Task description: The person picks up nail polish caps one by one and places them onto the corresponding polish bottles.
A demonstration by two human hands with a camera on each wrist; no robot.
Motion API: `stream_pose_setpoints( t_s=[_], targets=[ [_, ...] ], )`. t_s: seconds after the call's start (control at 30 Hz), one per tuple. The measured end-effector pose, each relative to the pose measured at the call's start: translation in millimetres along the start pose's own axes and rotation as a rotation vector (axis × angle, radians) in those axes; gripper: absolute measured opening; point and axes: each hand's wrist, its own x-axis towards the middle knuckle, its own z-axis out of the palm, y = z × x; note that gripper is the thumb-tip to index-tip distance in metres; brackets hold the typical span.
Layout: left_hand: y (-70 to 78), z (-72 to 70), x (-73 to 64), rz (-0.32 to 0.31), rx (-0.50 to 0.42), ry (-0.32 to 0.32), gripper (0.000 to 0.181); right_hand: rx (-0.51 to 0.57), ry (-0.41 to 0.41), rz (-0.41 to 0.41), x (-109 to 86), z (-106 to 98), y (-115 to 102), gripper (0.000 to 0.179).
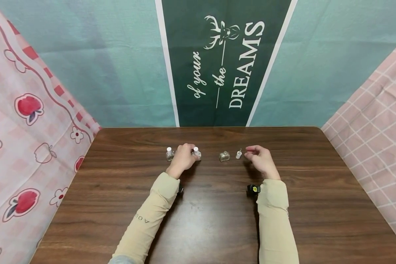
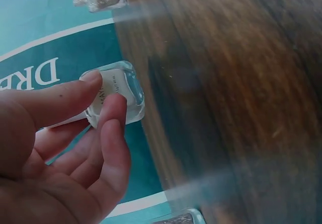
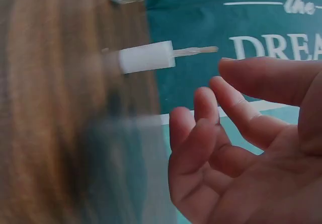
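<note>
My left hand (image 1: 183, 157) pinches a clear nail polish bottle (image 2: 132, 90) with a white cap (image 1: 196, 149); its labelled side shows in the left wrist view. Left of that hand stands another white-capped nail polish bottle (image 1: 169, 157). To the right sits an uncapped nail polish bottle (image 1: 224, 157), glittery inside. Beside it a white brush cap (image 3: 148, 58) stands on its end, its brush (image 3: 196, 51) pointing up. Just right of this cap hovers my right hand (image 1: 260, 159), thumb and fingers loosely bent with nothing between them, apart from the cap.
Everything stands on a dark wood-grain table (image 1: 211, 220). A green and teal cloth (image 1: 198, 110) with lettering hangs behind its far edge. Patterned pink cloths hang at the left (image 1: 46, 146) and right (image 1: 379, 121). Dark wrist devices (image 1: 253, 189) sit under the sleeves.
</note>
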Motion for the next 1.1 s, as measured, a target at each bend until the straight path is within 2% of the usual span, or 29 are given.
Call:
stream_pose_setpoints(
  t_s=[0.27, 0.43, 0.7, 0.8, 0.97, 1.1],
  targets=[
    [-3.4, 6.1, 3.2, -0.030, -0.009, -0.024, 0.007, -0.010, -0.087, 0.012, 6.1, 9.1, 5.9, 0.036],
    [-3.5, 9.1, 5.0, -0.036, -0.042, -0.029, 0.012, -0.008, -0.102, 0.011, 8.7, 11.7, 9.8, 0.037],
    [-5.7, 9.4, 7.9, -0.036, -0.045, -0.020, 0.016, -0.059, -0.118, 0.008, 11.3, 13.5, 10.8, 0.039],
    [-5.5, 9.0, 7.3, -0.045, -0.044, -0.008, 0.026, -0.075, -0.112, 0.008, 12.3, 15.7, 11.3, 0.039],
    [2.9, 6.5, 2.0, -0.076, -0.084, 0.052, 0.049, -0.077, -0.100, 0.012, 12.7, 18.6, 11.5, 0.038],
    [15.1, 6.2, -1.5, -0.017, -0.145, 0.141, 0.049, -0.081, -0.087, 0.012, 13.3, 20.7, 10.8, 0.037]
  ],
)
